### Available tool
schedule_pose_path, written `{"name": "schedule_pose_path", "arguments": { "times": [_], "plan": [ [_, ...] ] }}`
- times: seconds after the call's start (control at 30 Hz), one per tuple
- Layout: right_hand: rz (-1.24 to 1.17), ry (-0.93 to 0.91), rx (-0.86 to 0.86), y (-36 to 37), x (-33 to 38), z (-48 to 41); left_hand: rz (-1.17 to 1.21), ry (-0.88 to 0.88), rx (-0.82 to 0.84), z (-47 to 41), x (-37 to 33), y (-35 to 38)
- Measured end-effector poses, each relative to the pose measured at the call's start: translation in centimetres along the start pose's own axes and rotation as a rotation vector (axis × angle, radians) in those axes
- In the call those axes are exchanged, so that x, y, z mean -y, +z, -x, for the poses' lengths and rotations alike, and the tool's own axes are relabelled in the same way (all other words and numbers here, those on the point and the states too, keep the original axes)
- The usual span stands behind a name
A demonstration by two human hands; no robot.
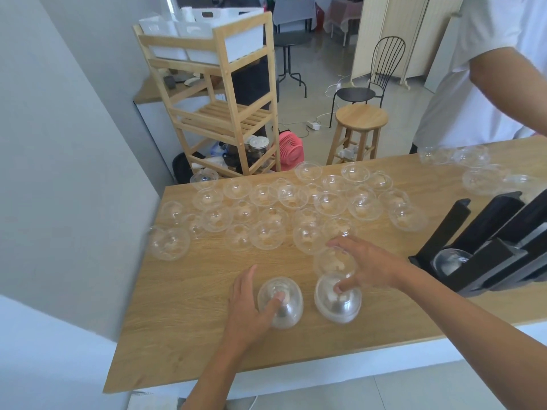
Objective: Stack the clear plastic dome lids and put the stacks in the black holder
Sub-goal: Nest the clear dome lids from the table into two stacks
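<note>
At the near tabletop point(183, 306), our left hand point(251, 303) has its grip round a single dome lid point(284, 306), while our right hand point(370, 267) grips an upper lid point(333, 261) just above a lid stack point(337, 303).

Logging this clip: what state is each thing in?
left hand: gripping left lid, on table.
right hand: holding single lid above right stack.
right stack: nested, standing on table.
loose lids: scattered, unstacked.
black holder: one slot occupied.

Glossy clear plastic lids point(328, 202), matt wood table point(189, 321)
</note>
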State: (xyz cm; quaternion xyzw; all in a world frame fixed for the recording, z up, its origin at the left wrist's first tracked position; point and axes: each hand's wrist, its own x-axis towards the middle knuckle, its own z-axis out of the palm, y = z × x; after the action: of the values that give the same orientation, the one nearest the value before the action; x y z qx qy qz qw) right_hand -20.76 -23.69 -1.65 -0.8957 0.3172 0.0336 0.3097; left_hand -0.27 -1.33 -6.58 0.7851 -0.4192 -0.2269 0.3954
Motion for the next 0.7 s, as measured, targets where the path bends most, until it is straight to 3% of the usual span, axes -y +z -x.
{"name": "schedule_pose_path", "arguments": {
  "times": [0.17, 0.43, 0.7],
  "plan": [
    [0.072, -0.011, 0.008, 1.0, -0.6, 1.2, 0.041, -0.015, 0.032, -0.2, 0.7, -0.8],
    [0.184, -0.055, -0.006, 2.9, -0.5, 1.9, -0.067, -0.023, 0.218, -0.1, 0.2, 0.7],
    [0.201, -0.052, 0.021, 3.8, 0.1, 1.5, -0.167, -0.002, 0.229, -0.5, 0.4, 1.8]
  ]
}}
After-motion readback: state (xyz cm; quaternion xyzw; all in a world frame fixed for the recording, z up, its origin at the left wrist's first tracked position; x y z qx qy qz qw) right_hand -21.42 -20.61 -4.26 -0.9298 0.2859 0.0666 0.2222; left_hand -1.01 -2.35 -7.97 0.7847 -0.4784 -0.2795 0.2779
